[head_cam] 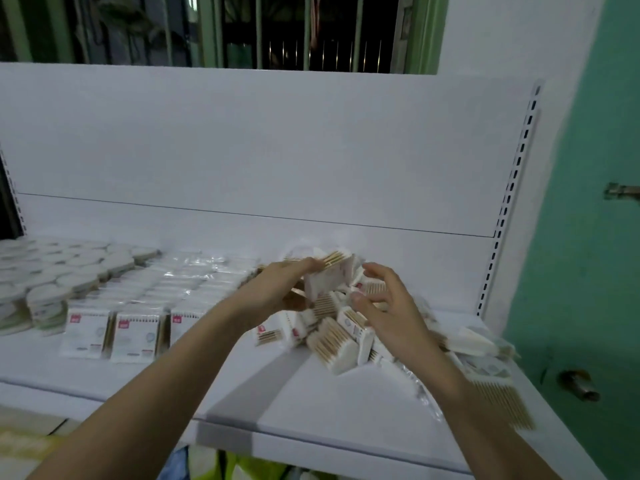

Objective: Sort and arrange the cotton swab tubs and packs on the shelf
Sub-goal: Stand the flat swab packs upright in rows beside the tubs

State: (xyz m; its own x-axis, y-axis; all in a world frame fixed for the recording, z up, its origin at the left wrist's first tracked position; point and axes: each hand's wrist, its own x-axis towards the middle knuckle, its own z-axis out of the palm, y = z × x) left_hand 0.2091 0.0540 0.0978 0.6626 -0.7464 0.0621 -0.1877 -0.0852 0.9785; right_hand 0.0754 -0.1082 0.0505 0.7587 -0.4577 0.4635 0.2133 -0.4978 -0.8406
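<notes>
A loose heap of cotton swab packs [341, 336] lies on the white shelf [311, 403], toward its right end and reaching from near the back panel almost to the front edge. The packs lie at all angles, some on their sides with the wooden sticks showing. One pack [327, 273] is raised above the top of the heap, tilted, its stick ends facing up and back.

The left hand [277, 289] holds this raised pack; its grip is clamped on the pack's left side, fingers curled over the top edge. The right hand [389, 303] sits just to the right of it over the heap, fingers spread and bent. Motion blur prevents a clear reading of whether its grip is on any pack. Both forearms enter from the lower edge of the view.

Left of the heap, sorted packs [131, 332] stand in neat rows running from the front edge back toward the panel, each front pack showing a small red label at its upper left corner. Further rows behind them are wrapped in clear film [194, 275].

At the shelf's left end, round tubs [52, 275] with pale lids are stacked and packed closely together, filling the back left corner.

Behind the shelf rises a white back panel [277, 150], with a slotted upright [512, 188] along its right edge. A green door [588, 237] stands to the right.
</notes>
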